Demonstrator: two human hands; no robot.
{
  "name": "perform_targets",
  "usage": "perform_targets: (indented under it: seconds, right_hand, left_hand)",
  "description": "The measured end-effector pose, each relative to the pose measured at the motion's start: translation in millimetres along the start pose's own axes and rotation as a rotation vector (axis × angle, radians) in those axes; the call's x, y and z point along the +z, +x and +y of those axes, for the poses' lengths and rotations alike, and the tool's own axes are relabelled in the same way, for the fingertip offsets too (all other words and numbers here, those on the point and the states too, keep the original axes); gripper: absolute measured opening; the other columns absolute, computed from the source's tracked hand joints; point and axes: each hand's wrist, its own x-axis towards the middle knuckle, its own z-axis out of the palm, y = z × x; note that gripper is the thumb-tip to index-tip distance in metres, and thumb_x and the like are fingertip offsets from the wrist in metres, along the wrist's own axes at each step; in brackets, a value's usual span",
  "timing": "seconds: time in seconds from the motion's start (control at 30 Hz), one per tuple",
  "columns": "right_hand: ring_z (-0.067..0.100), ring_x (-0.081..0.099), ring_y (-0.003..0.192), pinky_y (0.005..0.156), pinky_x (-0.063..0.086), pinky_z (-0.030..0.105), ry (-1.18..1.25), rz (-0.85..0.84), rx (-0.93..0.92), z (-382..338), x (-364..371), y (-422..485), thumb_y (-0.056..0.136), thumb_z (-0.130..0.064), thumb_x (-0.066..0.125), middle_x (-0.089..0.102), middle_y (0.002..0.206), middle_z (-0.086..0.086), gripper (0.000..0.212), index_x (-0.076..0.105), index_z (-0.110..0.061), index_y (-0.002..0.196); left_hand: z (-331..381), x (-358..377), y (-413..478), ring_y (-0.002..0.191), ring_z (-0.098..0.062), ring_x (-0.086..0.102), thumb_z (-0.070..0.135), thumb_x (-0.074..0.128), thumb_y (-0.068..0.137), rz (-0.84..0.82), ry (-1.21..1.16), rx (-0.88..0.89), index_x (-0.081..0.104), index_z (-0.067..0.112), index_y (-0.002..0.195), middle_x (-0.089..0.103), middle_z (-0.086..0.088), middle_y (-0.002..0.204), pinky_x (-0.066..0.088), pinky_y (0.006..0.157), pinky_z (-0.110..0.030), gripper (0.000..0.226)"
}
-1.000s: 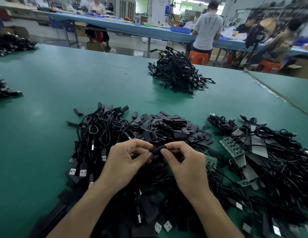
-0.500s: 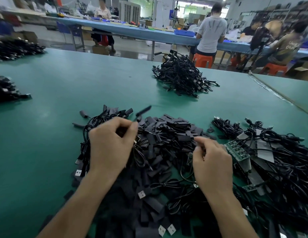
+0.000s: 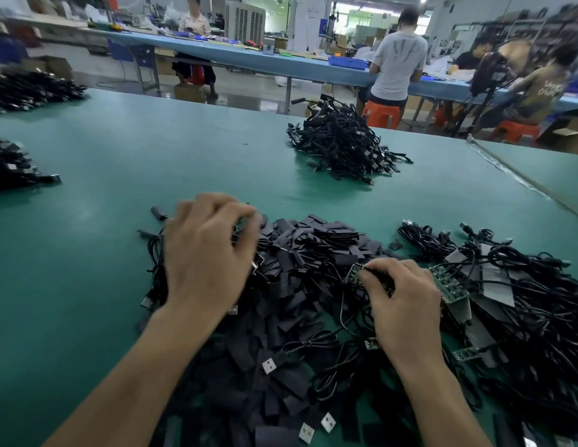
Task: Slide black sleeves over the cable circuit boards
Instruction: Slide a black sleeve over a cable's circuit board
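Note:
A heap of flat black sleeves (image 3: 313, 246) lies on the green table (image 3: 104, 204) in front of me. My left hand (image 3: 207, 253) hovers, blurred, over the heap's left side beside coiled black cables (image 3: 155, 269); its fingers are bent downward and nothing shows in them. My right hand (image 3: 403, 301) pinches a small green circuit board (image 3: 353, 272) by its edge, with its thin cable trailing down. More bare circuit boards (image 3: 449, 285) and tangled cables (image 3: 532, 301) are piled to the right.
Another mound of black cables (image 3: 342, 146) sits farther back at centre. Two more cable piles (image 3: 10, 166) (image 3: 33, 88) lie at the left edge. A second table (image 3: 555, 175) adjoins on the right. People work at a long blue bench (image 3: 249, 59) behind.
My hands came apart. The left hand carried the sleeved cable to the left and no longer shows it. The right hand went right and picked up a bare circuit board.

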Motion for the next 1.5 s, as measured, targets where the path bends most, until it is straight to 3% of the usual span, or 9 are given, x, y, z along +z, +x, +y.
perform_targets:
  seconds: [0.07, 0.17, 0.27, 0.4, 0.57, 0.8, 0.97, 1.23, 1.5]
  right_hand:
    - [0.02, 0.056, 0.088, 0.079, 0.037, 0.022, 0.088, 0.09, -0.08, 1, 2, 0, 0.086, -0.028, 0.071, 0.06, 0.088, -0.01, 0.015, 0.075, -0.016, 0.095]
    - [0.018, 0.054, 0.084, 0.079, 0.038, 0.019, 0.171, 0.276, -0.226, -1, 3, 0, 0.09, -0.025, 0.07, 0.058, 0.09, -0.01, 0.014, 0.075, -0.012, 0.095]
    - [0.018, 0.056, 0.083, 0.081, 0.043, 0.019, 0.227, 0.363, -0.329, -4, 9, -3, 0.086, -0.016, 0.073, 0.06, 0.091, -0.007, 0.011, 0.076, -0.007, 0.093]
    - [0.019, 0.06, 0.084, 0.079, 0.048, 0.026, 0.335, 0.22, -0.351, -5, 15, -4, 0.084, -0.017, 0.074, 0.065, 0.09, -0.007, 0.009, 0.076, -0.01, 0.09]
    - [0.011, 0.061, 0.091, 0.078, 0.05, 0.027, 0.45, 0.004, -0.255, -1, 19, -5, 0.086, -0.021, 0.069, 0.064, 0.093, -0.02, 0.007, 0.072, -0.022, 0.092]
    - [0.008, 0.061, 0.09, 0.077, 0.043, 0.011, 0.506, -0.065, -0.218, -4, 21, -5, 0.084, -0.018, 0.069, 0.064, 0.091, -0.018, 0.017, 0.065, -0.034, 0.089]
    - [0.009, 0.058, 0.092, 0.079, 0.041, 0.012, 0.515, -0.147, -0.161, -6, 25, -2, 0.087, -0.014, 0.073, 0.061, 0.091, -0.018, 0.028, 0.06, -0.039, 0.083]
    - [0.015, 0.06, 0.085, 0.077, 0.045, 0.026, 0.657, -0.331, -0.043, -4, 28, 6, 0.091, -0.013, 0.069, 0.065, 0.083, -0.013, 0.016, 0.067, -0.027, 0.083]
    - [0.001, 0.057, 0.068, 0.065, 0.046, 0.014, 0.846, -0.407, -0.004, -5, 29, 11, 0.09, -0.01, 0.068, 0.065, 0.073, -0.013, 0.017, 0.068, -0.023, 0.08]
  left_hand:
    - [22, 3, -14, 0.077, 0.001, 0.056, 0.025, 0.068, 0.089, -0.193, -0.279, 0.097, 0.075, 0.019, 0.098, 0.068, 0.01, 0.089, 0.044, 0.076, -0.014, 0.013]
    - [45, 19, -35, 0.077, 0.001, 0.062, 0.025, 0.071, 0.091, -0.469, -0.566, -0.073, 0.069, 0.029, 0.117, 0.063, 0.02, 0.099, 0.048, 0.073, -0.008, 0.027]
    - [51, 36, -51, 0.063, -0.007, 0.06, 0.022, 0.068, 0.094, -0.543, -0.74, -0.226, 0.063, 0.034, 0.123, 0.064, 0.013, 0.092, 0.056, 0.065, -0.022, 0.032]
    - [44, 45, -58, 0.058, -0.014, 0.055, 0.011, 0.063, 0.097, -0.485, -1.038, -0.393, 0.064, 0.029, 0.1, 0.065, -0.002, 0.087, 0.056, 0.055, -0.029, 0.018]
    - [38, 52, -57, 0.063, -0.02, 0.047, 0.01, 0.067, 0.094, -0.479, -1.126, -0.436, 0.064, 0.03, 0.088, 0.061, -0.004, 0.09, 0.054, 0.051, -0.028, 0.021]
    - [33, 51, -54, 0.055, -0.006, 0.046, 0.012, 0.07, 0.091, -0.548, -1.163, -0.399, 0.071, 0.032, 0.08, 0.055, 0.012, 0.064, 0.051, 0.048, -0.023, 0.023]
    - [31, 54, -50, 0.045, -0.007, 0.043, 0.022, 0.073, 0.087, -0.557, -1.167, -0.453, 0.071, 0.032, 0.075, 0.05, 0.006, 0.06, 0.042, 0.041, -0.019, 0.016]
    - [27, 57, -47, 0.043, -0.014, 0.033, 0.035, 0.074, 0.076, -0.553, -1.285, -0.529, 0.075, 0.024, 0.077, 0.051, -0.012, 0.069, 0.029, 0.037, -0.023, 0.012]
    - [25, 59, -47, 0.05, -0.013, 0.025, 0.037, 0.077, 0.074, -0.568, -1.368, -0.57, 0.075, 0.016, 0.08, 0.047, -0.012, 0.07, 0.016, 0.042, -0.03, 0.022]
